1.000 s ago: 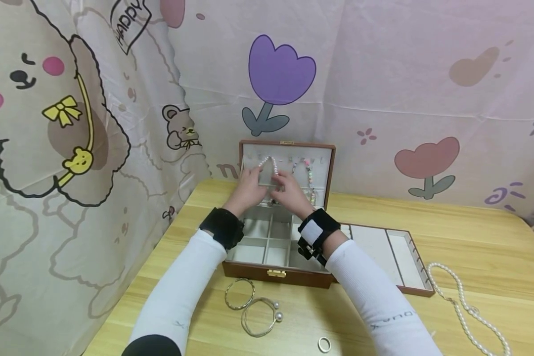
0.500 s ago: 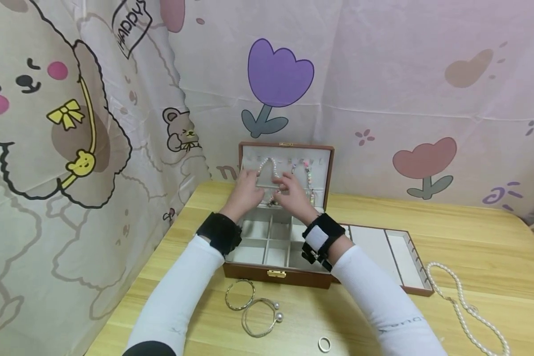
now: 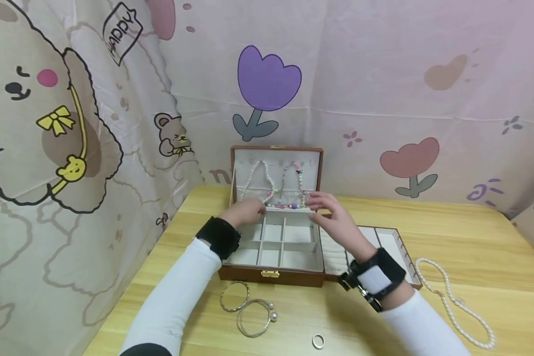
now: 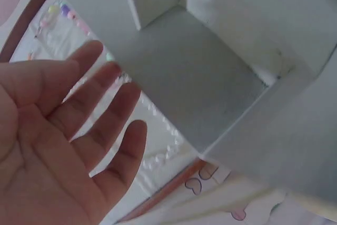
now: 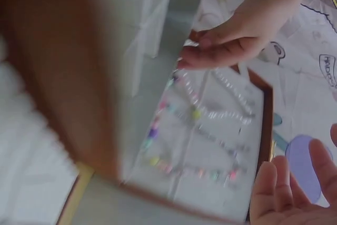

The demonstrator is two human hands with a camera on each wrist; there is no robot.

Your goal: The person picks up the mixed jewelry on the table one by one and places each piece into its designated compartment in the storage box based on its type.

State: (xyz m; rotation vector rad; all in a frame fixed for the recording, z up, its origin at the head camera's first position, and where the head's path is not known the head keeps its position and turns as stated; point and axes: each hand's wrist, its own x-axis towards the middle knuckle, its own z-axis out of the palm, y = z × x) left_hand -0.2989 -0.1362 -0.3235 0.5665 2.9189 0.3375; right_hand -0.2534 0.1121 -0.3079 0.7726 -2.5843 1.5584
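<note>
- Hung in raised lid of brown rectangular box [image 3: 244, 273]: white pearl necklace [image 3: 270, 181], multicoloured bead necklace [image 3: 300, 182].
- My left hand [image 3: 245, 211] and right hand [image 3: 338, 223], relaxed, hold nothing.
- Not yet boxed, on table [image 3: 449, 222]: thin metal bangles [image 3: 221, 299], silver-coloured ring [image 3: 313, 341], long white-bead strand [image 3: 448, 287].

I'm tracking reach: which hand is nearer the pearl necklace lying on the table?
Right: the right hand is left of the pearl necklace; the left hand is farther left, at the open box.
</note>
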